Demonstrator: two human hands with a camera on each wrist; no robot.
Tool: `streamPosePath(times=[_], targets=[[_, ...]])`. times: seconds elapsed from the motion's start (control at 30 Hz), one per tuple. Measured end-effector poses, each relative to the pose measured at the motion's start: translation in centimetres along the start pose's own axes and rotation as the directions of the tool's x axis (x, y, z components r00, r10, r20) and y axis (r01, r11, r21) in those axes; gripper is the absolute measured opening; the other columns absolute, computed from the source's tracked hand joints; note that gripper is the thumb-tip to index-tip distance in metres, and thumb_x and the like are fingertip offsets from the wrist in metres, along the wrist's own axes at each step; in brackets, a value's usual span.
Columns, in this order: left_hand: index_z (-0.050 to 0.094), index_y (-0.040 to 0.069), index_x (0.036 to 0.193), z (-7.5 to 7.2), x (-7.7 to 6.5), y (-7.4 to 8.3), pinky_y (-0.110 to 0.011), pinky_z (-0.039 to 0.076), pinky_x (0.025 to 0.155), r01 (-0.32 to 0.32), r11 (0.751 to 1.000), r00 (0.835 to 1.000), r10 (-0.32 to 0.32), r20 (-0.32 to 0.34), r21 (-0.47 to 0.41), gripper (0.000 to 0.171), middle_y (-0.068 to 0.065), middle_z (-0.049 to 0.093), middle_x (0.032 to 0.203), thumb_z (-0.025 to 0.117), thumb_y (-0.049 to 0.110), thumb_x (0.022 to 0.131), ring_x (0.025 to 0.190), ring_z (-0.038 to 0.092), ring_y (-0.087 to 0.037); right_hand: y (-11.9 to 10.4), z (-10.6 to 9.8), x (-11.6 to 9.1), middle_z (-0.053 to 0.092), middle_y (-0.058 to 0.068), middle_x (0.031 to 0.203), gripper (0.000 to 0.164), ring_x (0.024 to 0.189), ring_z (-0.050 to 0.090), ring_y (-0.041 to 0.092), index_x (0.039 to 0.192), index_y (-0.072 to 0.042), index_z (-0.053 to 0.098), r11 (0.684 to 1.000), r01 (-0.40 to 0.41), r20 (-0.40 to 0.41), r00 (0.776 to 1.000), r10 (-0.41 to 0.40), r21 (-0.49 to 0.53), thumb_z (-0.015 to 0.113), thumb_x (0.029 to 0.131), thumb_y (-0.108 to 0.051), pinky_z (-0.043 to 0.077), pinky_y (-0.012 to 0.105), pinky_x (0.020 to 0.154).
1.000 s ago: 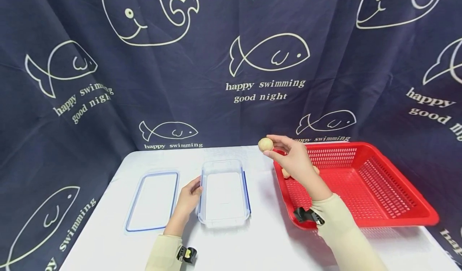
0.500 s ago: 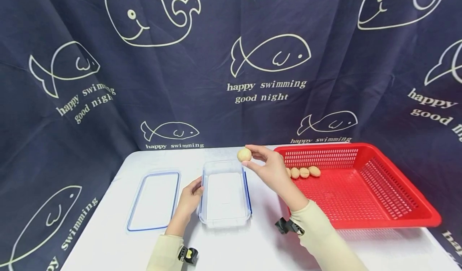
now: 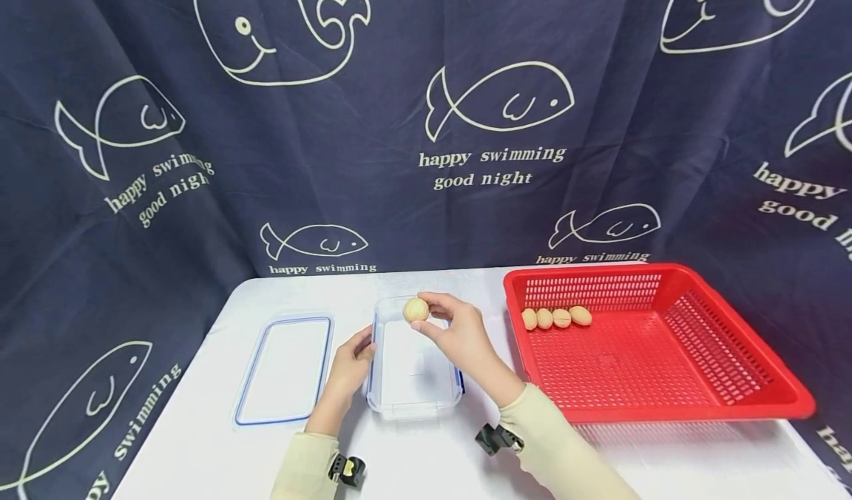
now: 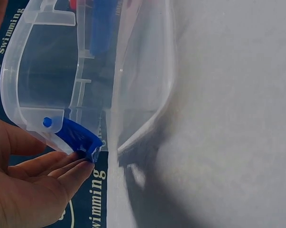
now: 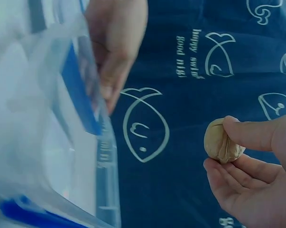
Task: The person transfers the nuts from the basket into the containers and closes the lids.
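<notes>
My right hand (image 3: 462, 339) pinches a walnut (image 3: 416, 310) between thumb and fingertips, above the back part of a clear plastic food container (image 3: 404, 370). The seam of the walnut (image 5: 222, 141) shows in the right wrist view. My left hand (image 3: 350, 367) holds the container's left side. In the left wrist view its thumb lies near the rim and the fingertips (image 4: 78, 173) are at a blue latch (image 4: 78, 137) that hangs unfastened. Several more walnuts (image 3: 561, 318) lie in a row in the red basket (image 3: 639, 404), along its back left.
A clear lid with a blue seal (image 3: 282, 370) lies flat on the white table (image 3: 220, 382), left of the container. The big red basket takes up the right side. Behind the table hangs a dark blue curtain (image 3: 386, 145) with whale and fish drawings.
My right hand has carried the walnut left and lower, from over the red basket's left edge to over the container. The row of walnuts in the basket has come into full view. My left hand stays put.
</notes>
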State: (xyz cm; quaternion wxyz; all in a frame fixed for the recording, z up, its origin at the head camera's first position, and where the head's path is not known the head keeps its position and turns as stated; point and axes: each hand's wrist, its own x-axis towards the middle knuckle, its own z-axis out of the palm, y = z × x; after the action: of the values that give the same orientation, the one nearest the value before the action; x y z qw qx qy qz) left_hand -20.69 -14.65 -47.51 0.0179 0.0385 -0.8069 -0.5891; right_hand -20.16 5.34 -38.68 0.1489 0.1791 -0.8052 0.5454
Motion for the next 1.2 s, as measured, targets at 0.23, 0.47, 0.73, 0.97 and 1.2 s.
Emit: streamPosePath(times=[0.23, 0.47, 0.73, 0.97, 1.2], targets=[[0.045, -0.007, 0.138, -0.1, -0.2, 0.1, -0.046, 0.042, 0.106, -0.011, 1.0, 1.0, 0.011, 0.0, -0.01, 0.041, -0.029, 0.051, 0.133, 0.048, 0.001, 0.098, 0.125, 0.049, -0.04, 1.7, 2.4, -0.6, 0.07, 0.018, 0.104, 0.038, 0.093, 0.069, 0.029, 0.111, 0.005, 0.067, 0.998, -0.043, 0.054, 0.998, 0.04, 0.049, 0.078, 0.076, 0.002, 0.057, 0.028, 0.084], [0.045, -0.006, 0.138, 0.0, -0.2, 0.0, -0.046, 0.043, 0.105, 0.0, 1.0, 1.0, 0.0, 0.01, -0.012, 0.041, -0.029, 0.052, 0.133, 0.049, 0.002, 0.098, 0.124, 0.05, -0.04, 3.6, 4.2, -1.2, 0.069, 0.019, 0.104, 0.037, 0.091, 0.068, 0.029, 0.111, 0.006, 0.067, 0.997, -0.08, 0.109, 0.991, 0.077, 0.02, 0.078, 0.076, 0.0, 0.057, 0.029, 0.082], [0.046, -0.006, 0.138, 0.0, -0.2, -0.1, -0.047, 0.043, 0.104, -0.003, 1.0, 1.0, 0.003, 0.013, -0.002, 0.041, -0.028, 0.053, 0.132, 0.049, 0.002, 0.097, 0.124, 0.051, -0.039, 4.8, 5.9, -1.4, 0.07, 0.018, 0.101, 0.037, 0.089, 0.068, 0.028, 0.11, 0.005, 0.067, 0.992, -0.126, 0.129, 0.984, 0.125, -0.006, 0.079, 0.076, -0.003, 0.058, 0.032, 0.08], [0.044, -0.007, 0.138, -0.1, -0.2, -0.1, -0.047, 0.043, 0.105, -0.006, 1.0, 1.0, 0.006, 0.009, -0.014, 0.042, -0.029, 0.052, 0.133, 0.049, 0.002, 0.097, 0.124, 0.05, -0.04, 5.9, 6.9, -1.5, 0.071, 0.017, 0.097, 0.036, 0.085, 0.068, 0.026, 0.109, 0.007, 0.067, 0.987, -0.16, 0.164, 0.973, 0.16, -0.017, 0.078, 0.075, 0.0, 0.058, 0.031, 0.076], [0.046, -0.007, 0.138, -0.1, 0.0, -0.2, -0.046, 0.043, 0.104, -0.018, 1.0, 1.0, 0.018, 0.002, -0.02, 0.041, -0.029, 0.053, 0.131, 0.049, 0.002, 0.097, 0.123, 0.051, -0.039, 6.7, 7.4, -1.6, 0.071, 0.019, 0.094, 0.034, 0.078, 0.067, 0.025, 0.106, 0.01, 0.067, 0.988, -0.151, 0.206, 0.967, 0.151, -0.015, 0.076, 0.074, 0.006, 0.058, 0.025, 0.069]])
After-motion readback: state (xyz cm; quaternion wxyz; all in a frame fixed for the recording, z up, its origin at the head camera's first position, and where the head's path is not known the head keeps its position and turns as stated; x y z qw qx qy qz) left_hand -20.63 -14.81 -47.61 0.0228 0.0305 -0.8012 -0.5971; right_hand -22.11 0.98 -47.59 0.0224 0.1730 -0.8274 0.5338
